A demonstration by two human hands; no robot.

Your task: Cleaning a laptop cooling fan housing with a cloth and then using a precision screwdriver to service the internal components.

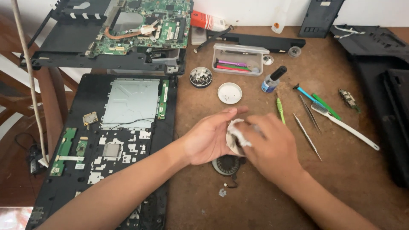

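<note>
1. Holding a small round part (pixel 233 142) between both hands, the person works over the middle of a brown wooden table (pixel 362 170).
2. The left hand (pixel 208 138) cups the part from the left, its fingers curled shut around the part's edge.
3. The right hand (pixel 270 147) presses a white tissue (pixel 238 130) against the part, fingers closed on the tissue; this hand is blurred.
4. Just below the hands a round black fan (pixel 226 165) lies flat on the table, partly hidden by them.
5. To the left lies an opened laptop base (pixel 106 140) with a silver metal plate, and above it a green circuit board (pixel 145 25) sits in a black frame.
6. Above the hands stand a white round lid (pixel 229 93), a small tin of screws (pixel 200 77) and a clear plastic box (pixel 238 59) of coloured tools.
7. To the right lie a small bottle with a black cap (pixel 272 79), tweezers (pixel 307 136) and a white toothbrush (pixel 345 126).
</note>
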